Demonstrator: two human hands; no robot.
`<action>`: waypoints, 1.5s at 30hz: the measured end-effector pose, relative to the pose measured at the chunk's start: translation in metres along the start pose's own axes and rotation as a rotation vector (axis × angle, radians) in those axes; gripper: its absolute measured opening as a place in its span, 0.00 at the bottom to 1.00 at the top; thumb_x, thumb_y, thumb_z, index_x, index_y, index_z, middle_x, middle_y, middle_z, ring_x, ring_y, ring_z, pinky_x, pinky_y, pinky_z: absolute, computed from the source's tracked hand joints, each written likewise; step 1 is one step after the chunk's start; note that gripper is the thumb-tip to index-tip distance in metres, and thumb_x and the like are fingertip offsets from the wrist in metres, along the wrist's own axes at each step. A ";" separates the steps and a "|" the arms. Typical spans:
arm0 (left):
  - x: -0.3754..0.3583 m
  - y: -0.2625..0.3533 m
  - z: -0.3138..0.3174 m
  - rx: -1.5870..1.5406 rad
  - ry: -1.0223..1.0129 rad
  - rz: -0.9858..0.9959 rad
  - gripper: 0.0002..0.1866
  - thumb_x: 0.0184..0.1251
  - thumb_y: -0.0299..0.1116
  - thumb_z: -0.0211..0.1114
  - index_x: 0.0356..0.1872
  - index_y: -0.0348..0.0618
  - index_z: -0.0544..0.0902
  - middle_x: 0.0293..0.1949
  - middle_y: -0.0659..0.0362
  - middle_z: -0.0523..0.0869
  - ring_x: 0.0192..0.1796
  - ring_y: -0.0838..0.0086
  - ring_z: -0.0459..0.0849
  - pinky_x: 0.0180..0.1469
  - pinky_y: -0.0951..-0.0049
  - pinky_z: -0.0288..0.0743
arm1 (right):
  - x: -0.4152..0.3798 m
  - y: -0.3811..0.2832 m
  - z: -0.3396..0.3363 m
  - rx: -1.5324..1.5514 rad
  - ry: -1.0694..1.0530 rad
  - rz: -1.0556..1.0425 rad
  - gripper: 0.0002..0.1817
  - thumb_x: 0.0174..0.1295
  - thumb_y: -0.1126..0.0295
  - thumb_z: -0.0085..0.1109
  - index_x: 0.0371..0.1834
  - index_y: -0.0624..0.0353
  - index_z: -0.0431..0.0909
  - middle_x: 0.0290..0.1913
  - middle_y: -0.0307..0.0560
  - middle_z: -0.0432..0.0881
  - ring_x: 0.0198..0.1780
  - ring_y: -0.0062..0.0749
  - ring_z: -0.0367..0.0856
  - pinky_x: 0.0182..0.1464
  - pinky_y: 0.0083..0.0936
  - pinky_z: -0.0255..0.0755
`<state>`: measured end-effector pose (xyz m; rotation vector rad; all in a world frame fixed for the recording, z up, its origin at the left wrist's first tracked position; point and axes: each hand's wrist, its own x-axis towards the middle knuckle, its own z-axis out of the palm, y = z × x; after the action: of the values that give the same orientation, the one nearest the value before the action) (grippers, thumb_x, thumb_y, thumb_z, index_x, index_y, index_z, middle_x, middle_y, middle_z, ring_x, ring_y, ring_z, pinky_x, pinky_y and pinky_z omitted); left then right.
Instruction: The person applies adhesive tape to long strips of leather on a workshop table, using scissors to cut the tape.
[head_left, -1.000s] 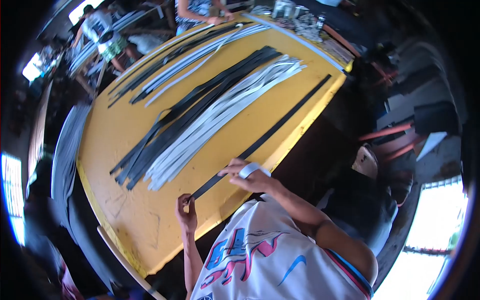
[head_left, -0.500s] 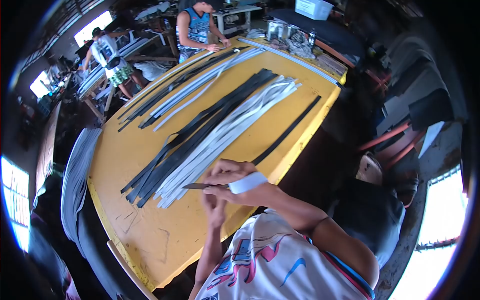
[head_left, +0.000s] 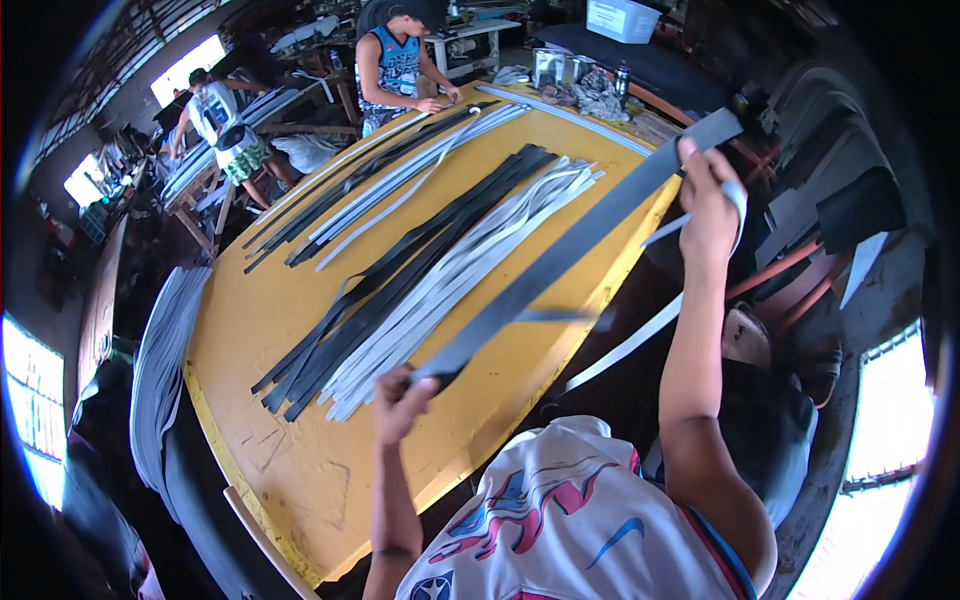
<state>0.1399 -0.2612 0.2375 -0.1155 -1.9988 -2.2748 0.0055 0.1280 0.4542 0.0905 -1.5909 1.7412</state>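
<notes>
A wide dark grey strip (head_left: 570, 262) is stretched diagonally above the yellow table (head_left: 300, 455). My left hand (head_left: 403, 402) pinches its lower end, thumb on top. Near the upper end, my right hand (head_left: 712, 210) grips the same strip, thumb pressed on it. A narrow pale blade-like piece (head_left: 664, 231) juts out of my right hand. A thin white strip (head_left: 628, 343) hangs below that hand, and a white band loops around its back. Beneath the stretched strip lie bundles of white strips (head_left: 465, 285) and black strips (head_left: 405, 270).
More black and grey strips (head_left: 375, 165) lie along the table's far side. A person (head_left: 395, 65) works at the far edge, another person (head_left: 220, 125) at a bench behind. Grey strips (head_left: 160, 370) hang at the left. A white bin (head_left: 622, 20) stands at the back.
My hands were close together over the near table edge with a dark blade between them. Now they are far apart, right hand raised up and right, with the dark grey strip between them.
</notes>
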 end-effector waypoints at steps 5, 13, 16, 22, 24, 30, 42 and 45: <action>-0.029 0.042 -0.093 0.213 0.373 -0.026 0.18 0.68 0.31 0.67 0.19 0.47 0.71 0.17 0.71 0.69 0.20 0.89 0.64 0.22 0.79 0.53 | 0.066 0.037 -0.035 0.068 0.158 0.107 0.09 0.64 0.66 0.73 0.39 0.59 0.87 0.28 0.29 0.73 0.19 0.11 0.58 0.22 0.15 0.46; -0.103 0.054 -0.148 0.521 0.421 -0.137 0.23 0.73 0.33 0.69 0.20 0.46 0.65 0.21 0.72 0.61 0.26 0.87 0.57 0.28 0.77 0.49 | 0.128 0.141 -0.081 -0.086 0.232 0.318 0.10 0.62 0.62 0.75 0.35 0.56 0.85 0.21 0.28 0.70 0.17 0.15 0.57 0.21 0.20 0.49; -0.115 0.032 -0.163 0.715 0.298 -0.203 0.27 0.74 0.43 0.69 0.18 0.43 0.67 0.18 0.69 0.63 0.25 0.84 0.58 0.27 0.73 0.50 | 0.151 0.198 -0.093 -0.234 0.254 0.404 0.16 0.57 0.57 0.78 0.38 0.56 0.86 0.23 0.31 0.71 0.22 0.18 0.63 0.26 0.24 0.57; -0.090 -0.059 -0.118 1.253 0.394 -0.297 0.27 0.65 0.52 0.73 0.19 0.40 0.77 0.16 0.51 0.80 0.19 0.56 0.78 0.26 0.54 0.69 | 0.194 0.334 -0.111 -0.413 0.178 0.363 0.19 0.57 0.52 0.77 0.40 0.55 0.87 0.21 0.30 0.68 0.18 0.20 0.60 0.23 0.26 0.55; -0.077 -0.093 -0.093 1.322 0.385 -0.320 0.27 0.69 0.52 0.70 0.20 0.40 0.76 0.16 0.52 0.77 0.18 0.61 0.74 0.26 0.56 0.68 | 0.204 0.375 -0.121 -0.493 0.159 0.481 0.21 0.57 0.52 0.76 0.43 0.56 0.87 0.26 0.34 0.78 0.24 0.23 0.71 0.30 0.27 0.66; -0.055 -0.184 -0.055 1.378 0.392 -0.327 0.24 0.65 0.50 0.73 0.21 0.42 0.77 0.20 0.51 0.80 0.26 0.53 0.81 0.33 0.51 0.73 | 0.209 0.494 -0.149 -0.538 0.087 0.525 0.24 0.59 0.55 0.75 0.52 0.59 0.87 0.53 0.43 0.89 0.54 0.34 0.84 0.58 0.30 0.72; -0.037 -0.214 -0.019 1.608 0.371 -0.214 0.24 0.66 0.53 0.70 0.25 0.44 0.72 0.25 0.54 0.75 0.35 0.53 0.76 0.42 0.51 0.67 | 0.218 0.608 -0.202 -0.936 0.171 0.696 0.27 0.62 0.41 0.68 0.46 0.56 0.88 0.47 0.52 0.90 0.50 0.44 0.88 0.51 0.37 0.77; -0.038 -0.214 -0.016 1.636 0.390 -0.311 0.23 0.66 0.54 0.69 0.26 0.45 0.74 0.26 0.54 0.77 0.36 0.53 0.77 0.43 0.50 0.67 | 0.245 0.612 -0.222 -0.955 0.311 0.649 0.31 0.65 0.37 0.63 0.51 0.57 0.85 0.45 0.49 0.90 0.49 0.45 0.88 0.53 0.38 0.77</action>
<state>0.1493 -0.2486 0.0197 0.7036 -2.9077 -0.0913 -0.4177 0.4796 0.0297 -1.1991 -2.1562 1.1239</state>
